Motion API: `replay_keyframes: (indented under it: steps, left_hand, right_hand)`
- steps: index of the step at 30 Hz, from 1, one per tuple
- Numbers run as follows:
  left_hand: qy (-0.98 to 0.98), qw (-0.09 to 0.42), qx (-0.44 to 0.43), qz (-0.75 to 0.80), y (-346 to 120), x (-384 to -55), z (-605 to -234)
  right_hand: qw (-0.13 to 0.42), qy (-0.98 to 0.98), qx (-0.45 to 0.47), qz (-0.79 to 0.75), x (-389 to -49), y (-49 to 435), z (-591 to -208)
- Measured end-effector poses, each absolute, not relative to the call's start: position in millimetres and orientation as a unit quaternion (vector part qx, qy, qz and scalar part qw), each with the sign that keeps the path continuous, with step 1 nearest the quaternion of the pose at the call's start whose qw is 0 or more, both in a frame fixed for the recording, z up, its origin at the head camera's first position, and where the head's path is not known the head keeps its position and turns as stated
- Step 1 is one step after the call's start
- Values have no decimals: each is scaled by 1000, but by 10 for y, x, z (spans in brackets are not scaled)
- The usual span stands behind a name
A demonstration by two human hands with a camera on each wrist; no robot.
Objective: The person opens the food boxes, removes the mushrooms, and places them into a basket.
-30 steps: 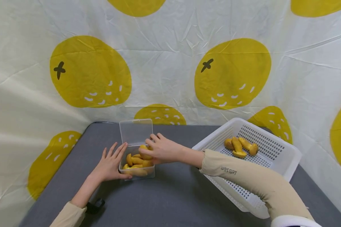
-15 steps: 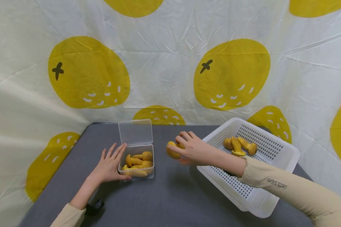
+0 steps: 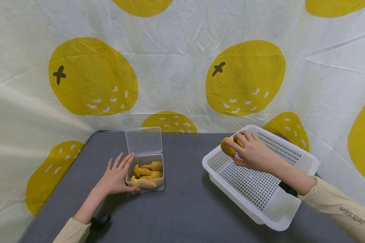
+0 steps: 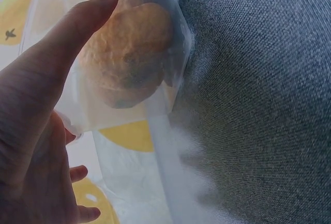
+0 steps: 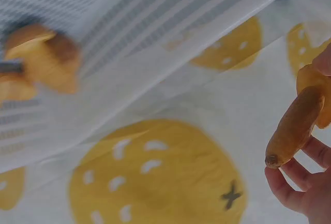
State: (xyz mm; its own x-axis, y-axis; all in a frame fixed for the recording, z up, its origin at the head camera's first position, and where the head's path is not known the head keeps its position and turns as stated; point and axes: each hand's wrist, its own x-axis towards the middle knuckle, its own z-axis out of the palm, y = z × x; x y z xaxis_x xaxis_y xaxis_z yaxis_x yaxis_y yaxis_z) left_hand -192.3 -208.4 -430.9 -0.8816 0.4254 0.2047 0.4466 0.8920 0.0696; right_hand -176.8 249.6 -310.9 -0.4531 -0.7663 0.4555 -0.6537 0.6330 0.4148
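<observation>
My right hand [image 3: 252, 152] holds a yellow-brown mushroom [image 3: 228, 146] above the far left part of a white perforated basket [image 3: 241, 199]. In the right wrist view, the mushroom's stem [image 5: 296, 125] points down along the fingertips. More mushrooms [image 5: 49, 61] lie inside the basket in that view; the hand hides them in the head view. My left hand [image 3: 115, 177] is spread along the left side of a small clear plastic box [image 3: 146, 190], its thumb [image 4: 83, 22] at the front wall. Several mushrooms [image 3: 155, 166] lie in the box.
The box's hinged clear lid [image 3: 144, 140] stands raised at the back. A dark grey table [image 3: 182, 189] lies beneath everything, its far edge against a white curtain [image 3: 170, 74] with yellow fruit prints. A black strap [image 3: 100, 222] is on the left wrist.
My right hand has carried the mushroom away from the clear box, rightward across the table to above the basket. The left hand has stayed at the box.
</observation>
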Motion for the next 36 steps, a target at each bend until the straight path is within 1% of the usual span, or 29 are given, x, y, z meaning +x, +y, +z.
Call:
replay_keyframes:
  steps: [3,6,12,17,23,29,36]
  left_hand:
    - [-968,96,-225,-59,-2086,-1925,-4322]
    - [-968,93,-224,-59,-2086,-1926,-4326]
    - [-970,84,-219,-57,-2100,-1937,-4334]
    - [-970,82,-221,-58,-2096,-1936,-4335]
    - [-971,81,-220,-56,-2089,-1938,-4327]
    - [-970,89,-221,-54,-2091,-1932,-4334]
    - [-969,97,-223,-53,-2098,-1929,-4341]
  right_hand:
    - [329,-845,411,-91,-1794,2709,-3136]
    - [335,-849,398,-92,-1815,2914,-3159]
    - [336,-864,355,-118,-1904,3243,-3202]
    - [326,-877,329,-132,-2044,3469,-3247]
    - [297,-894,304,-145,-2236,3633,-3300]
    - [254,-915,271,-158,-2396,3651,-3393]
    - [224,-922,257,-182,-2540,3656,-3545]
